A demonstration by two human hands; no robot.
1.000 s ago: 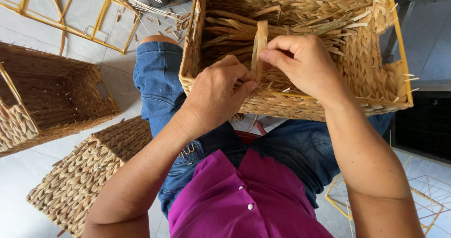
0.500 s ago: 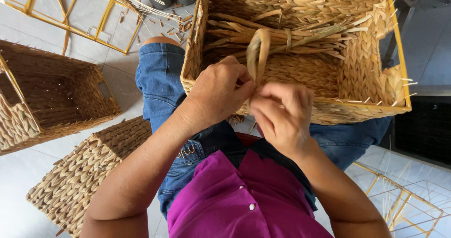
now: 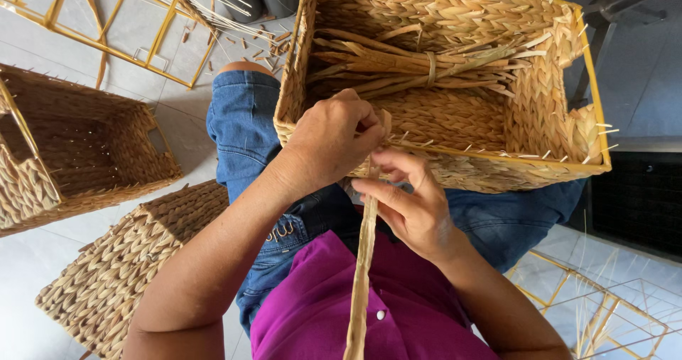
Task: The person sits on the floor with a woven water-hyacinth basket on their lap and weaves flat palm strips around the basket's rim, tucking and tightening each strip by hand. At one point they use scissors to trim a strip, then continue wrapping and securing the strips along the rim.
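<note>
I look down on a pale tiled floor [image 3: 42, 317] in daylight; finished woven baskets [image 3: 78, 147] sit left of the fingers, yellow wire frames [image 3: 106, 40] beyond and right.

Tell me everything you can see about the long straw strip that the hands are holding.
The straw strip is a flat, pale tan band of dried plant fibre, slightly twisted. It runs from the near rim of the woven basket down over the purple shirt and out of the picture. The left hand pinches its top; the right hand grips it just below.
</note>
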